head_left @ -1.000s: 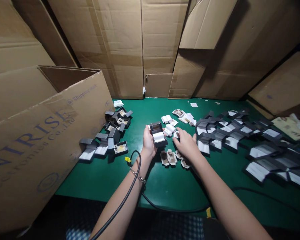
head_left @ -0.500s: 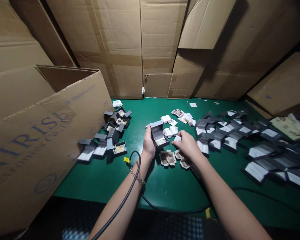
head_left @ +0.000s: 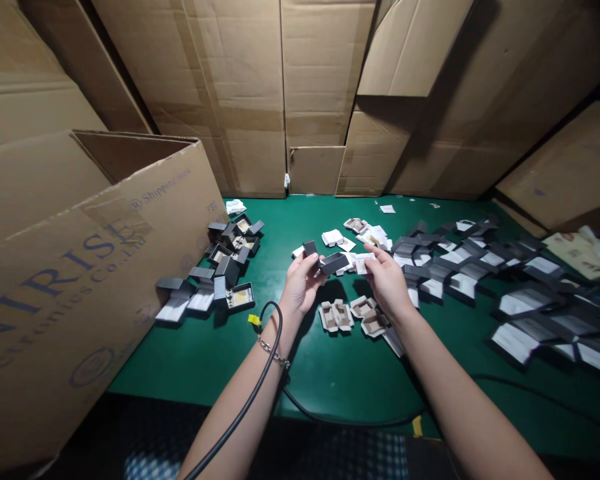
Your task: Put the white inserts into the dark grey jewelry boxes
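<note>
My left hand (head_left: 300, 285) is closed around a small dark hinged box (head_left: 334, 264), which is tilted with its lid up. What lies inside the box is hidden from this angle. Between the thumb and fingers of my right hand (head_left: 387, 280) is a small white paper piece (head_left: 364, 263), close to the box's right side. Below both hands, opened cardboard inserts (head_left: 336, 316) lie on the green table (head_left: 325, 380). Folded white papers (head_left: 333, 238) rest just beyond the hands.
Many open dark boxes with white inserts (head_left: 463, 283) spread over the right side. More dark boxes (head_left: 240, 297), some holding yellowish contents, stand at left beside a large carton (head_left: 105, 267). A black cable (head_left: 275, 353) crosses my left forearm.
The box in my left hand has been tipped, so its inside no longer faces me. My right hand has raised the white paper piece and shifted slightly right.
</note>
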The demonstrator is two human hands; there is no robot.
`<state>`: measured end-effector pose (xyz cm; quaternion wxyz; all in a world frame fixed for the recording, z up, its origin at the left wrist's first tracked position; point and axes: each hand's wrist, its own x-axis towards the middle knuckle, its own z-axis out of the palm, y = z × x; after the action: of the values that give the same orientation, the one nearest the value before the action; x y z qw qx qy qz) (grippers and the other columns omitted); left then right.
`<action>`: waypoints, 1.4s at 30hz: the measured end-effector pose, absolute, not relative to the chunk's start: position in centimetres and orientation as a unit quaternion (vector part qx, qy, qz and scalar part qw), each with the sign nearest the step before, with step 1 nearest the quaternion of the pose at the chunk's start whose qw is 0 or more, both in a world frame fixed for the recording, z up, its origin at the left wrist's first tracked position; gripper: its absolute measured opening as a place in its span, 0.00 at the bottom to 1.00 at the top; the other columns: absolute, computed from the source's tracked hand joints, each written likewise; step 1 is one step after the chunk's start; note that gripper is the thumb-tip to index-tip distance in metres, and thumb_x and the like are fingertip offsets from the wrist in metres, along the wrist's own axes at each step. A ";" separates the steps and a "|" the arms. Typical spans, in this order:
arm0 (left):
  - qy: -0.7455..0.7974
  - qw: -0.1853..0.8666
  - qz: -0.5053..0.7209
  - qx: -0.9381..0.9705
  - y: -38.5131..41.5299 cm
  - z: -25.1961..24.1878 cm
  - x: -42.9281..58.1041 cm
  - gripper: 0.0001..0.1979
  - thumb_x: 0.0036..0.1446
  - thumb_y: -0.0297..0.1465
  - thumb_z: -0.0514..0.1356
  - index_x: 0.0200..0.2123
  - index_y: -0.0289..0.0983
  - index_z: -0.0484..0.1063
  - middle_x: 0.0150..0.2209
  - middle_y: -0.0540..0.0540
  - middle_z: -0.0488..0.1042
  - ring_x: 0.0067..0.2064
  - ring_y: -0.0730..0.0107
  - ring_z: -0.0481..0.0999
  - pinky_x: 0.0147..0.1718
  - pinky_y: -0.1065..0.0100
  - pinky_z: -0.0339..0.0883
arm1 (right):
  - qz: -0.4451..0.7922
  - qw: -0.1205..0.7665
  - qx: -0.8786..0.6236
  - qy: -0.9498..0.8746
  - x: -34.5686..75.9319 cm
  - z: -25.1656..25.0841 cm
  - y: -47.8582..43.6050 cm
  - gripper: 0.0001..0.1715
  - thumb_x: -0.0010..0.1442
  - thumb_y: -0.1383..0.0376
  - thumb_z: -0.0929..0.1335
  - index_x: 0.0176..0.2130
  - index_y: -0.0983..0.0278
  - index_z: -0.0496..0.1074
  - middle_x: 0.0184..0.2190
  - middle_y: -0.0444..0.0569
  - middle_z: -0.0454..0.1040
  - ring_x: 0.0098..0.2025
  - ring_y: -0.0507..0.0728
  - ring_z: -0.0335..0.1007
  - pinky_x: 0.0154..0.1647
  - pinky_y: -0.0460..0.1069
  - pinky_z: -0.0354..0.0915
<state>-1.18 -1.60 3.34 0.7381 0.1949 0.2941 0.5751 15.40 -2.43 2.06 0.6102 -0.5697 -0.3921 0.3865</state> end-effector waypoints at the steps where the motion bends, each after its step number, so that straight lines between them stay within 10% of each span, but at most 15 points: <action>1: 0.289 0.743 0.573 0.191 -1.6 3.4 -1.2 0.16 0.42 0.30 0.69 0.34 0.36 0.68 0.31 0.51 0.72 0.32 0.73 0.73 0.32 0.71 0.68 | 0.419 0.619 -0.560 -0.357 15.3 2.4 -2.5 0.26 0.50 0.61 0.67 0.50 0.64 0.68 0.29 0.44 0.74 0.26 0.52 0.71 0.24 0.46 0.68; 7: 0.257 0.768 0.557 0.186 -1.9 3.7 -1.3 0.22 0.38 0.21 0.67 0.37 0.40 0.64 0.34 0.53 0.73 0.36 0.72 0.75 0.39 0.65 0.71 | 0.474 0.648 -0.535 -0.263 15.1 3.2 -2.7 0.25 0.45 0.61 0.73 0.44 0.60 0.68 0.24 0.37 0.69 0.18 0.47 0.67 0.12 0.39 0.56; 13: 0.263 0.762 0.571 0.156 -2.1 3.7 -1.3 0.20 0.40 0.21 0.67 0.35 0.40 0.63 0.35 0.53 0.74 0.39 0.68 0.76 0.45 0.54 0.72 | 0.439 0.654 -0.510 -0.345 15.0 2.3 -2.4 0.22 0.37 0.59 0.77 0.34 0.63 0.75 0.31 0.45 0.76 0.31 0.52 0.72 0.34 0.48 0.72; 21: 0.276 0.779 0.556 0.086 -1.8 4.1 -1.6 0.22 0.58 0.50 0.54 0.35 0.37 0.69 0.44 0.39 0.75 0.49 0.53 0.75 0.43 0.50 0.73 | 0.261 0.644 -0.550 -0.463 14.6 1.9 -3.0 0.15 0.52 0.56 0.70 0.37 0.63 0.74 0.36 0.50 0.77 0.40 0.57 0.73 0.45 0.55 0.69; 28: 0.284 0.783 0.547 0.087 -1.3 3.5 -1.6 0.13 0.61 0.35 0.51 0.41 0.36 0.72 0.41 0.40 0.76 0.39 0.61 0.78 0.35 0.59 0.74 | 0.246 0.666 -0.530 -0.464 14.5 1.8 -2.7 0.26 0.47 0.60 0.72 0.47 0.60 0.68 0.48 0.52 0.72 0.47 0.57 0.71 0.46 0.52 0.70; 42: 0.303 0.769 0.563 0.025 -1.7 3.8 -1.3 0.09 0.50 0.29 0.54 0.36 0.37 0.69 0.37 0.42 0.76 0.40 0.57 0.78 0.40 0.51 0.73 | 0.398 0.673 -0.518 -0.347 14.1 2.7 -3.0 0.42 0.44 0.62 0.72 0.55 0.55 0.54 0.37 0.41 0.71 0.35 0.53 0.73 0.33 0.48 0.73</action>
<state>-1.28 -1.70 3.83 0.7686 0.0251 0.3025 0.5631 14.15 -3.04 2.68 0.6734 -0.5176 -0.3468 0.3980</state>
